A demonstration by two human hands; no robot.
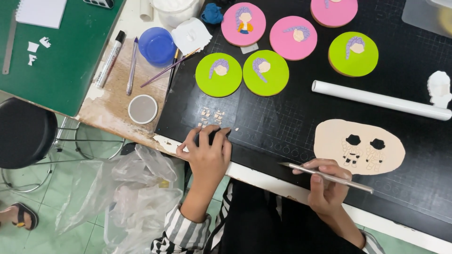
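My left hand [207,153] rests on the near edge of the black cutting mat [282,117], its fingertips pressing beside several tiny beige cut pieces [211,116]. A slim metal craft knife [329,178] lies across my right hand [327,188], which grips it with the blade pointing left. Just beyond that hand lies a flat beige sheet of rolled paste [360,146] with two cut-out holes and small figure shapes scored in it. Round pink and green discs [266,73] decorated with purple-haired faces sit farther back.
A white rolling tube [381,99] lies above the beige sheet. Off the mat to the left are a marker [109,60], brushes, a blue cup [157,45], a round lid [142,109] and a green mat [61,51]. A clear plastic bag [127,197] hangs below the table; a black stool [26,134] stands left.
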